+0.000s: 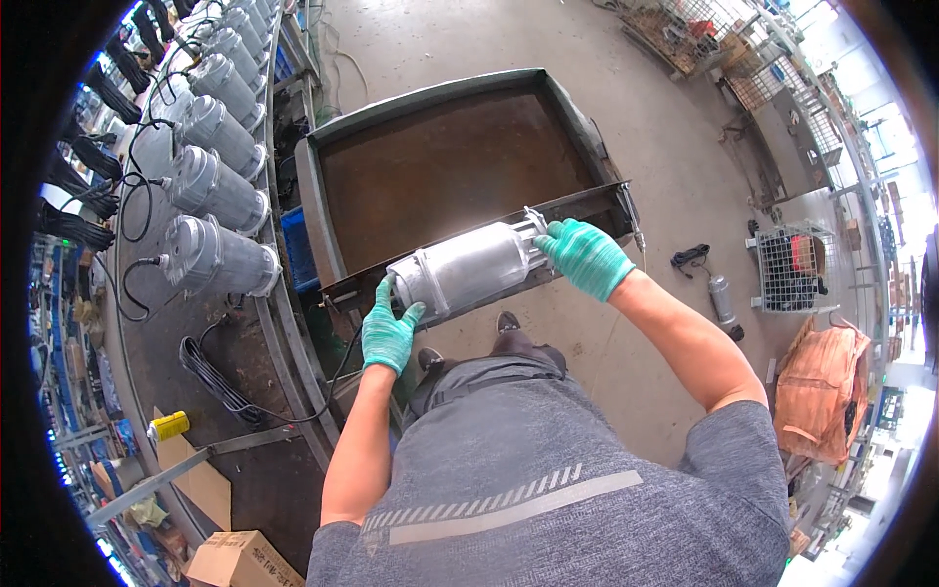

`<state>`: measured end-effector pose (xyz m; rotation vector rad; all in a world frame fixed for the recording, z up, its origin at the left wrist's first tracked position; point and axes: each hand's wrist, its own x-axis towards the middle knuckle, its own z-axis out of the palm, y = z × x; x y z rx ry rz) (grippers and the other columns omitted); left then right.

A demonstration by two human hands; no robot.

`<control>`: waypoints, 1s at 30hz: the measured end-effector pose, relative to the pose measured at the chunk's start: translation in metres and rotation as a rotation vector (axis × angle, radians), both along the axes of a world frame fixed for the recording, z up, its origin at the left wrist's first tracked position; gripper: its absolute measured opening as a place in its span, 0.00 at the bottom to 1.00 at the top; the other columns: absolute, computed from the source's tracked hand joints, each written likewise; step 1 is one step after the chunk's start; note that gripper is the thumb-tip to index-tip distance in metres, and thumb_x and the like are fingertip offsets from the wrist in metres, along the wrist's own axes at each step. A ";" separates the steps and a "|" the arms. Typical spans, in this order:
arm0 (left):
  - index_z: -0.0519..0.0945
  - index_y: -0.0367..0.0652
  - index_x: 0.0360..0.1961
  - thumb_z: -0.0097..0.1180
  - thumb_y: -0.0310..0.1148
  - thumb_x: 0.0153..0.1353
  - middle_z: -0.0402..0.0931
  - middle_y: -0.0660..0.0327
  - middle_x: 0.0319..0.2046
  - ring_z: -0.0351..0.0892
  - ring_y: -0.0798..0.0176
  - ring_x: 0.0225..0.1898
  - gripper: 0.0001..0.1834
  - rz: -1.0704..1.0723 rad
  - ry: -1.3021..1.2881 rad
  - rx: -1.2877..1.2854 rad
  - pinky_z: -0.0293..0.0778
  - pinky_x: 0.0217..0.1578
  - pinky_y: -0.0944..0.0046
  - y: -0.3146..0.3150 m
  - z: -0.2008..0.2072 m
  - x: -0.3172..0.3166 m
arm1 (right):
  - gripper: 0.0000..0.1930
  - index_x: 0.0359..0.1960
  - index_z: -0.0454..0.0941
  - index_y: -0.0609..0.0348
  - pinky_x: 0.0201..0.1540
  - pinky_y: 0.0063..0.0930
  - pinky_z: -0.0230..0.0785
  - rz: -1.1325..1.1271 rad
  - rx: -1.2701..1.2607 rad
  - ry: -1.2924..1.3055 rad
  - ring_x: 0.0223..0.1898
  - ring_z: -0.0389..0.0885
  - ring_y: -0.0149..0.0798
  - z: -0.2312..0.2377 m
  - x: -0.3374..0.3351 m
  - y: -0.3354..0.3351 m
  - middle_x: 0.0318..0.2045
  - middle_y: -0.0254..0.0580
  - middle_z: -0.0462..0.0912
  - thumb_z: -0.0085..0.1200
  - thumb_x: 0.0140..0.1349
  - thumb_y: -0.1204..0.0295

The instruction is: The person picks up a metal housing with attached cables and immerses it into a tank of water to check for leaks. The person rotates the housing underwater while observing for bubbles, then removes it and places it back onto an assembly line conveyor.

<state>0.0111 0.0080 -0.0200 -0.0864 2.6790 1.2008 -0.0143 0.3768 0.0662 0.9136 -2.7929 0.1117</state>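
Observation:
A silver-grey cylindrical pump (468, 266) lies on its side across the near edge of a metal tank (430, 100). Around its left end, my left hand (387, 335) in a green glove has its thumb and fingers closed. My right hand (587, 257), gloved the same way, grips the rods and narrow fitting at the right end. From near the pump's left end a black cable (311, 419) runs down to a coil on the bench. The tank's inside is brown and slightly shiny; whether that is liquid or rusty metal I cannot tell.
Several similar pumps (221, 256) with black cables stand in a row on the left bench (176, 357). A yellow can (168, 426) and a cardboard box (243, 562) are at lower left. On the right floor are another pump (722, 299), wire baskets (797, 269) and an orange sack (820, 391).

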 end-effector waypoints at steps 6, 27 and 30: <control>0.65 0.54 0.74 0.73 0.38 0.60 0.84 0.42 0.51 0.85 0.38 0.52 0.43 0.001 -0.007 0.005 0.79 0.53 0.47 0.002 0.004 -0.002 | 0.08 0.39 0.80 0.57 0.41 0.39 0.79 0.011 0.125 -0.047 0.37 0.85 0.47 0.002 -0.004 0.001 0.36 0.45 0.82 0.57 0.57 0.75; 0.66 0.53 0.73 0.73 0.31 0.60 0.84 0.45 0.54 0.85 0.45 0.54 0.41 0.016 -0.021 -0.017 0.78 0.55 0.50 0.002 -0.001 0.000 | 0.15 0.40 0.78 0.54 0.34 0.52 0.79 -0.431 0.029 -0.026 0.29 0.86 0.55 -0.005 0.000 -0.018 0.26 0.47 0.85 0.52 0.72 0.55; 0.66 0.54 0.73 0.72 0.31 0.61 0.84 0.45 0.54 0.85 0.45 0.54 0.41 0.021 -0.036 -0.010 0.79 0.55 0.50 0.003 0.001 -0.002 | 0.19 0.37 0.85 0.56 0.41 0.49 0.81 -0.634 0.117 -0.420 0.36 0.90 0.55 0.012 -0.008 -0.030 0.33 0.55 0.89 0.50 0.73 0.55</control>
